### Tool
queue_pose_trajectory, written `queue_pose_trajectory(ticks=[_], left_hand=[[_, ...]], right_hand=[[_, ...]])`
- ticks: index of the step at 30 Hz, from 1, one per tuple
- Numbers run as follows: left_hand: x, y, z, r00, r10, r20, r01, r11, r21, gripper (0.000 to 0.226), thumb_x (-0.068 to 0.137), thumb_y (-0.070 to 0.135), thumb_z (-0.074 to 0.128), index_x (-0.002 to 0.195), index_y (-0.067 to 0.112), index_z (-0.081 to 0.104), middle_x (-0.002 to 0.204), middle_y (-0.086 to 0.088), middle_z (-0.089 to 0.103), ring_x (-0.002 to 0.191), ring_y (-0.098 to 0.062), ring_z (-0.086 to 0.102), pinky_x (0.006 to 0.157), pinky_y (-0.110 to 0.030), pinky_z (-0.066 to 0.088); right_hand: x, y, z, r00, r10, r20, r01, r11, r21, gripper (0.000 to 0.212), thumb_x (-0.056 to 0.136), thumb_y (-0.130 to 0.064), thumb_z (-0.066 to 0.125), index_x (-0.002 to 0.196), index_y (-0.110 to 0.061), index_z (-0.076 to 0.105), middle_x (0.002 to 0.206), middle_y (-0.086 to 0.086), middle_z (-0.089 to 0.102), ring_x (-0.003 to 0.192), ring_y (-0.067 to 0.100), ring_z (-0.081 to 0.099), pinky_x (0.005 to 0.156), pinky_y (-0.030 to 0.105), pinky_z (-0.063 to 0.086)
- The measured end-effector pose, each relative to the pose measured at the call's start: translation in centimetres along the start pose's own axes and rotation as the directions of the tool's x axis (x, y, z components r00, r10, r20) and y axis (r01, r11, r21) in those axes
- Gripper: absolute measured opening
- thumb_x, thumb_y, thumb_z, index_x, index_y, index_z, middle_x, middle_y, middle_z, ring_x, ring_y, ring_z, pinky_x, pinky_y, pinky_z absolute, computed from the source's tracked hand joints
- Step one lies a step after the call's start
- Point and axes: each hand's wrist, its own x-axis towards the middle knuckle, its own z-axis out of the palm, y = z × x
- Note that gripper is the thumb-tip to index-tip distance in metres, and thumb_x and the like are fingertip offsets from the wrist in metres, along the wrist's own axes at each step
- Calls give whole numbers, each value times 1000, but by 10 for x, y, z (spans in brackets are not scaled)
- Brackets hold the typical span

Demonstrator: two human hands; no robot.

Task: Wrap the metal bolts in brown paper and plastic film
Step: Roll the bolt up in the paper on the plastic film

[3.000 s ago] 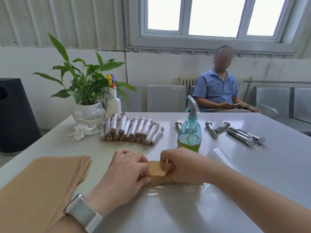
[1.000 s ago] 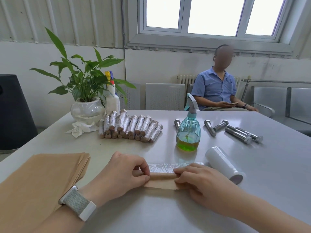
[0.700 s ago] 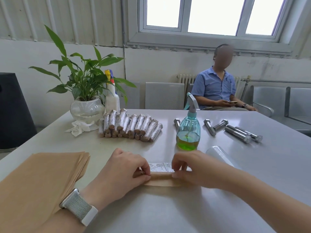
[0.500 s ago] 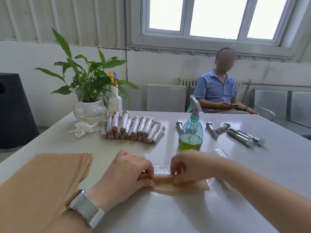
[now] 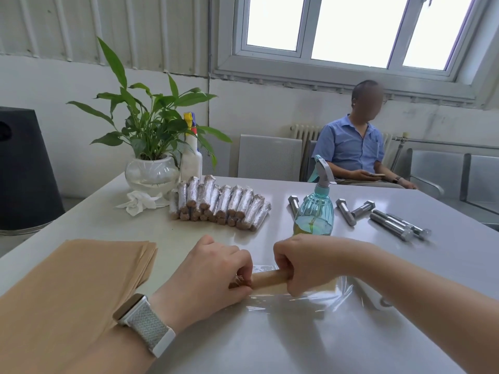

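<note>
— Brown roll (image 5: pixel 267 278): axis and position?

— It lies left-to-right on the film (image 5: pixel 310 298), between my hands. My left hand (image 5: pixel 213 273) pinches its left end; my right hand (image 5: pixel 305 263) curls over its right part. Rolling runs across that axis, so both hands are equally near.

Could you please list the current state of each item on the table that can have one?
Paper-wrapped bolt: lying on its side, gripped at both ends.
Left hand: pinching the roll's left end.
Right hand: curled round the roll's right part.
Plastic film: spread flat under the roll, wrinkled.
Finished rolls: stacked, wrapped.
Bare bolts: unwrapped, lying loose.
Brown paper stack: flat, unused.
Spray bottle: upright, partly filled.
</note>
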Motion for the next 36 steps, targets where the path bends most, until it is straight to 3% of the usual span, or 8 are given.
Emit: queue_pose_trajectory(ticks=[3, 10, 18, 22, 25, 31, 34, 36], left_hand=[[-1, 4, 3, 1000, -15, -24, 16, 1000, 22, 14, 64, 36, 59, 75, 32, 52, 69, 14, 57, 65, -10, 56, 69, -32, 46], [-1, 3, 9, 997, -25, -77, 28, 999, 38, 15, 61, 34, 60, 74, 31, 53, 67, 14, 56, 64, -9, 53, 73, -30, 35], [4, 4, 9, 997, -70, 19, 70, 997, -11, 14, 65, 38, 60, 76, 32, 56, 72, 16, 62, 73, -6, 58, 82, -27, 31], [4, -1, 8, 993, -81, 82, 85, 995, -47, 21, 78, 55, 58, 89, 37, 55, 91, 20, 61, 93, -2, 53, 89, -21, 24], [2, -3, 9, 991, -78, 107, 83, 996, -45, 33, 78, 68, 57, 95, 39, 55, 97, 22, 58, 97, 1, 46, 91, -21, 22], [-3, -3, 8, 990, -78, 114, 92, 988, -125, 41, 76, 75, 48, 94, 40, 57, 95, 26, 57, 96, 7, 45, 97, -24, 24], [-7, -6, 0, 990, -139, 36, 144, 955, -260, 24, 86, 60, 49, 87, 39, 60, 94, 27, 59, 94, 7, 52, 96, -24, 26], [-9, -12, -3, 979, -199, -42, 186, 962, -202, 8, 86, 43, 61, 79, 39, 60, 89, 26, 60, 89, 5, 55, 89, -22, 27]], right_hand=[[2, -3, 6, 992, -66, -109, 49, 987, -153, 25, 74, -21, 59, 85, -26, 38, 77, -10, 43, 66, 13, 42, 49, 25, 27], [-2, 0, 31, 937, -153, -315, 54, 952, -302, 20, 80, -26, 49, 96, -18, 38, 82, 0, 59, 70, 29, 55, 63, 37, 35], [-12, 13, 39, 925, -133, -357, 90, 987, -135, 23, 90, -37, 53, 107, -26, 41, 104, -10, 56, 90, 16, 54, 84, 32, 34], [-20, 20, 46, 925, -82, -371, 98, 995, 25, 22, 91, -49, 57, 98, -36, 41, 97, -20, 48, 82, 3, 38, 86, 26, 32], [-25, 19, 59, 900, -79, -429, 116, 991, 62, 15, 94, -47, 52, 101, -34, 51, 98, -18, 50, 94, 4, 46, 91, 24, 33], [-30, 16, 76, 829, 17, -559, 119, 971, 206, 12, 91, -36, 66, 97, -26, 69, 96, -14, 60, 92, 6, 52, 77, 9, 31], [-29, 16, 79, 814, 50, -579, 124, 959, 256, 8, 87, -33, 71, 92, -27, 70, 93, -17, 60, 85, 0, 47, 78, 7, 31], [-29, 16, 81, 810, 69, -582, 117, 954, 275, 9, 86, -34, 72, 91, -27, 70, 92, -18, 59, 87, 0, 49, 79, 11, 33]])
